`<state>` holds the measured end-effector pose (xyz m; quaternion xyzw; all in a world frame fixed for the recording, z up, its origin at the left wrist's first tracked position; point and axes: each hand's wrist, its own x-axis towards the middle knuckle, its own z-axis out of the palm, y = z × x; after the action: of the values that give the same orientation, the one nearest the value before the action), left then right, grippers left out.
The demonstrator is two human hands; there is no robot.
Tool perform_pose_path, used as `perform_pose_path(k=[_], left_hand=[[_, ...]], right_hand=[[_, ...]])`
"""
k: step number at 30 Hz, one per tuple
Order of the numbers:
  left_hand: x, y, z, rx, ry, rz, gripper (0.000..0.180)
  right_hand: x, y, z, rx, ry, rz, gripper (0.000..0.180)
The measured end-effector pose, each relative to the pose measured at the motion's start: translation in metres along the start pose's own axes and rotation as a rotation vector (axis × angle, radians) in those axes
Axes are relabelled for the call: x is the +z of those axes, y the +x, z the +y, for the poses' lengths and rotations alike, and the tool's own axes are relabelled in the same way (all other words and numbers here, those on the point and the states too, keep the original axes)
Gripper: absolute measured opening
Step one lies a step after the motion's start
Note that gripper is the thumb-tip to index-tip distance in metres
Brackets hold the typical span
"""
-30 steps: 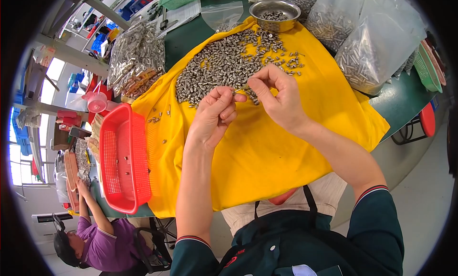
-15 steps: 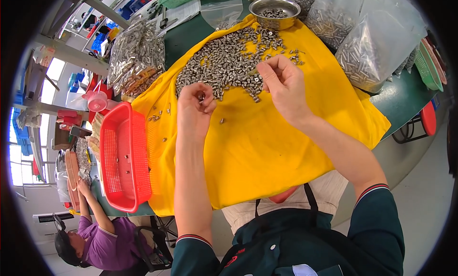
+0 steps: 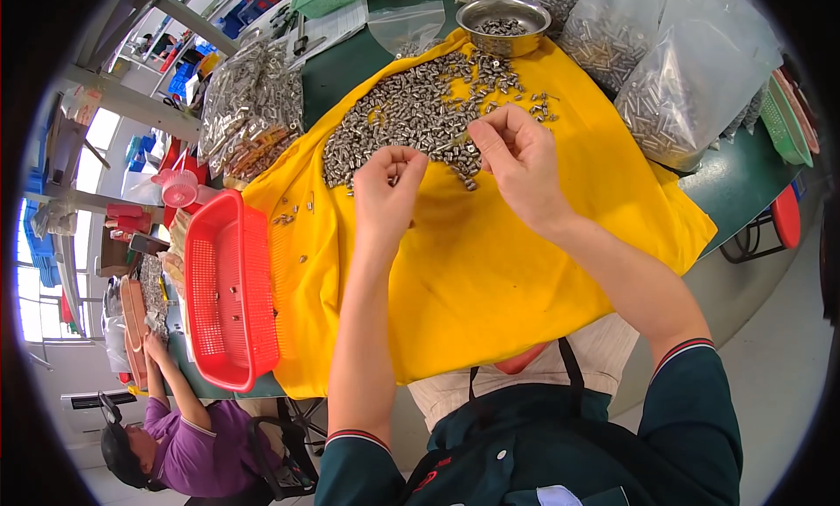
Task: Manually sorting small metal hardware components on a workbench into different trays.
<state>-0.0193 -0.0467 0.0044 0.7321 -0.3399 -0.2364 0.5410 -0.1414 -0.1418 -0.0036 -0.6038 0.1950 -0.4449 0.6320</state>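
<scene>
A broad heap of small, shiny metal cylindrical parts [image 3: 398,112] lies on a yellow cloth [image 3: 499,270]. My left hand [image 3: 385,187] is at the heap's near edge, thumb and fingers pressed together; a bit of metal shows among its curled fingers, mostly hidden. To its right, my right hand [image 3: 521,156] pinches thumb against forefinger at the heap's right side. Something thin and yellowish seems to stick out from that pinch toward the left hand, too small to name. The two hands are apart.
At left stands a red plastic basket [image 3: 232,287] with a few parts. Behind the heap is a steel bowl [image 3: 503,25] of parts. Bags of metal pieces [image 3: 674,95] fill the right rear, another bag [image 3: 249,104] the left. A co-worker in purple [image 3: 206,445] sits far left.
My left hand has moved right, toward the right hand, and turned so its thumb side points at it; its fingers have closed together. My right hand has barely moved.
</scene>
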Motion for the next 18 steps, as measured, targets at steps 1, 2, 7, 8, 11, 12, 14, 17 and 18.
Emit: perform_pose_path(k=[1,2,7,8,11,12,14,17,18], left_hand=[[-0.006,0.003,-0.005,-0.143,-0.482,-0.182,0.01],[-0.011,0.001,-0.005,-0.261,-0.74,-0.235,0.01],[-0.01,-0.004,0.0,-0.401,-0.973,-0.316,0.01],[-0.011,-0.004,-0.001,-0.4,-0.973,-0.316,0.01],[-0.011,-0.003,-0.008,-0.367,-1.005,-0.36,0.012],[-0.011,-0.003,-0.01,-0.356,-0.998,-0.374,0.013],[-0.012,-0.002,-0.01,-0.345,-0.991,-0.388,0.014],[-0.012,-0.003,-0.01,-0.335,-0.978,-0.392,0.013],[-0.011,-0.003,-0.01,-0.324,-0.975,-0.397,0.013]], right_hand=[[-0.002,0.0,0.001,-0.001,-0.024,-0.004,0.011],[0.0,-0.001,0.0,-0.002,-0.022,-0.005,0.011],[0.005,-0.005,-0.002,-0.129,-0.049,-0.031,0.01],[0.006,-0.005,-0.002,-0.129,-0.049,-0.032,0.01],[0.007,-0.005,-0.002,-0.193,-0.088,-0.05,0.01],[0.007,-0.005,-0.002,-0.193,-0.096,-0.048,0.009],[0.006,-0.004,-0.002,-0.192,-0.105,-0.046,0.009],[0.005,-0.004,0.0,-0.224,-0.152,-0.048,0.009],[0.006,-0.004,0.001,-0.242,-0.159,-0.044,0.009]])
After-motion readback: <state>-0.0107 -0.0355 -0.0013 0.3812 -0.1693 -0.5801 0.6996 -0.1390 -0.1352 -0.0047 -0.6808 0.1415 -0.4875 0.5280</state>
